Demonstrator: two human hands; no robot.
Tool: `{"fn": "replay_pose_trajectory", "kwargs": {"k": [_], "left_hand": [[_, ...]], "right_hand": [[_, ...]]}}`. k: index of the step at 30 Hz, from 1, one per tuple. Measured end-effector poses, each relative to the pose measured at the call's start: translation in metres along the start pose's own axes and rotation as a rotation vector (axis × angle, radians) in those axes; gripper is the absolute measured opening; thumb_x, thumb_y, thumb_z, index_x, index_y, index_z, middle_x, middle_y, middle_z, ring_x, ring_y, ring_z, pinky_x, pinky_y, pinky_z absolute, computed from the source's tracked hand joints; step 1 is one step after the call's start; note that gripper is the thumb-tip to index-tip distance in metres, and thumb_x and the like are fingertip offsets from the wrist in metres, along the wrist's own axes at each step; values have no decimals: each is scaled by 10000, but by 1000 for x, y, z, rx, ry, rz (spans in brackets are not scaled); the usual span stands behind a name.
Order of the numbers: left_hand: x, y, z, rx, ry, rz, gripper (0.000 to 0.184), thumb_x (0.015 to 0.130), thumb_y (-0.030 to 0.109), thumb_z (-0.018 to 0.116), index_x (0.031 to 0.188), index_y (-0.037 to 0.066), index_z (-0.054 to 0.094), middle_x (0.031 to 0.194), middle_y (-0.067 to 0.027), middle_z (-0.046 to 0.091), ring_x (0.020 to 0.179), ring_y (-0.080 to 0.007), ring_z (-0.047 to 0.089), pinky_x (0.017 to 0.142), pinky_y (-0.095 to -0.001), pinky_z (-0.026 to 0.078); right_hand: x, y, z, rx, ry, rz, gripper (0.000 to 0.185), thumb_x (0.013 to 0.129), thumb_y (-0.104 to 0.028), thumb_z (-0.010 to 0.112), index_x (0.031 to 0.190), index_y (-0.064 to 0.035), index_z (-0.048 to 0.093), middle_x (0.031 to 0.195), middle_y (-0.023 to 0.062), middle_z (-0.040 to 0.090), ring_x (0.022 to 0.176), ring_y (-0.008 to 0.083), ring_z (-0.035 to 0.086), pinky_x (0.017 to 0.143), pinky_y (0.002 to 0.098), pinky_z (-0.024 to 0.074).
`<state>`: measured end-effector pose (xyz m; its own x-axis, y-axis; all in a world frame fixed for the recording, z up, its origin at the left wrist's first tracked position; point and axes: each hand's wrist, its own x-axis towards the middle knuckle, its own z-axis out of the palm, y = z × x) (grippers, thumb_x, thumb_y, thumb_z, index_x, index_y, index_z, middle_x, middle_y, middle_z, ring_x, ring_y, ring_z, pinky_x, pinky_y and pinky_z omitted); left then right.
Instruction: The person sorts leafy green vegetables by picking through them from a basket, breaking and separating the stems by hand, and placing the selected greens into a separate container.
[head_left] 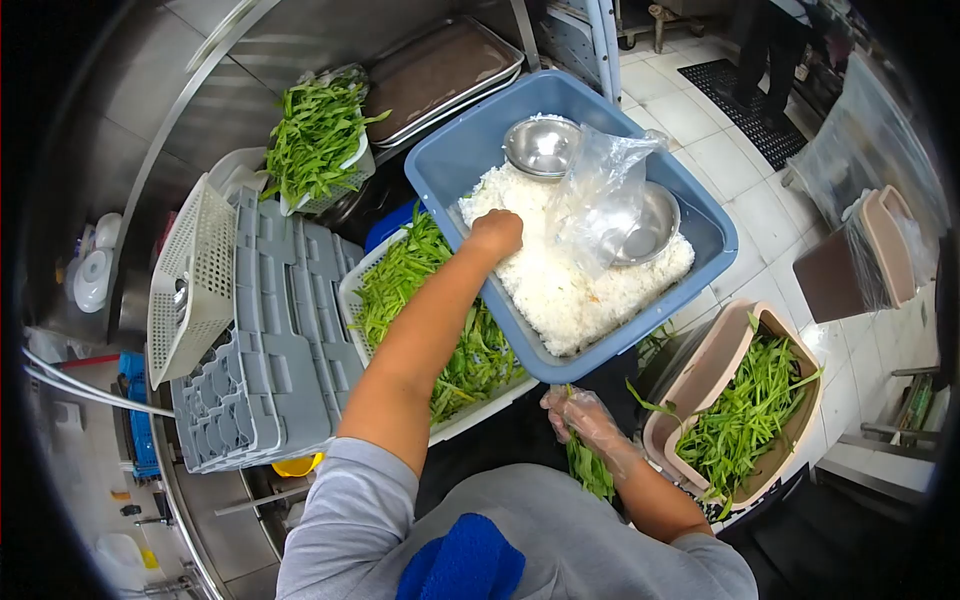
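Note:
My left hand (497,235), bare and curled closed, rests at the left side of white cooked rice (560,310) in a blue-grey plastic tub (440,170). What its fingers hold, if anything, is hidden. Below the tub's near edge, my right hand (592,420) wears a clear plastic glove and is closed round stems of leafy greens (592,468), whose leaves hang toward my body. Two metal bowls, one at the back (542,145) and one at the right (648,225), sit on the rice. A clear plastic bag (600,195) lies between them.
Cut greens fill a white basket (345,285) under my left arm and a beige bin (655,440) at right. More leaves top another basket (345,175). Grey dish racks (290,330) stand left, trays (450,75) behind. A person (772,55) stands on the far floor mat.

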<state>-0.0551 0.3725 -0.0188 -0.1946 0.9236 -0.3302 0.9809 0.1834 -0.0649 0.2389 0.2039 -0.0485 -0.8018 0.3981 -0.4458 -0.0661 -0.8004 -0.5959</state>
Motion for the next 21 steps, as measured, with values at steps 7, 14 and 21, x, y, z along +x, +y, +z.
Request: {"fn": "replay_pose_trajectory", "kwargs": {"k": [7,14,21], "left_hand": [[4,1,-3,-241,132,-87,188,753,154,547,857,78,684,935,-145,651,893,-305,623,788,-381,495],[-100,-51,-55,-983,665,110,89,816,111,576,840,28,557,687,-48,545,651,-120,532,631,-262,441],[-260,-72,86,-797,316,-180,202,890,161,538,1006,-2,560,803,-117,594,747,-246,628,700,-329,491]], "right_hand": [[0,-1,1,-114,-12,-4,404,864,-385,619,963,0,546,613,27,448,463,128,427,446,274,374],[-2,0,1,-86,30,-35,303,859,-290,605,913,6,569,623,37,470,480,127,440,428,266,366],[2,1,19,-206,-12,-22,367,892,-363,575,925,0,532,590,27,444,451,119,414,433,263,364]]}}
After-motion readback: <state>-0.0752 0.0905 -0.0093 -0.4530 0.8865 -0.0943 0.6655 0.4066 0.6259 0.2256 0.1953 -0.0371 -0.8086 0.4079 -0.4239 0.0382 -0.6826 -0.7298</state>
